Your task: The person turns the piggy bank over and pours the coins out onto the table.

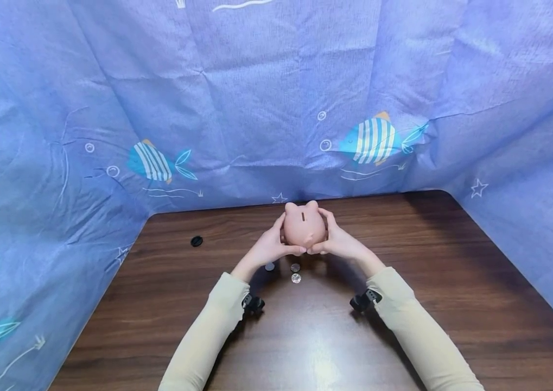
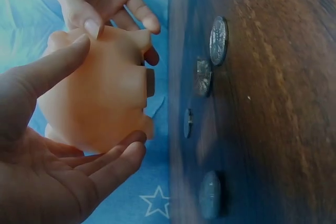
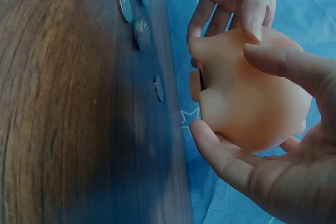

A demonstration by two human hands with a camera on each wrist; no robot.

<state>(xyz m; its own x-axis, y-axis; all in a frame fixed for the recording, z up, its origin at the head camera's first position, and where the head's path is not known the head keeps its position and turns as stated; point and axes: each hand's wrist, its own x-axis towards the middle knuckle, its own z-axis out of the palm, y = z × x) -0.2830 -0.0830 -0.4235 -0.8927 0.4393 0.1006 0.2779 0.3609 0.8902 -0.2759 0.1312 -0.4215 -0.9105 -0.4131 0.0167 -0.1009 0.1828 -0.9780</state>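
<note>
A pink piggy bank [image 1: 304,226] is held up off the table between both hands, its coin slot facing up in the head view. The left hand [image 1: 271,244] grips its left side, thumb on the near face and fingers curled round below. My right hand [image 1: 342,243] grips the other side the same way, the two thumbs close together. The stubby feet [image 2: 137,85] stand clear of the tabletop in the left wrist view. A dark gap [image 3: 203,78] shows on the underside, between the feet. Several coins [image 2: 219,40] lie on the table below.
A small black round cap [image 1: 196,241] lies on the wooden table [image 1: 169,304] to the left. Blue cloth [image 1: 256,108] with printed fish rises behind the table and along both sides. A black camera [image 1: 365,300] is strapped to each wrist.
</note>
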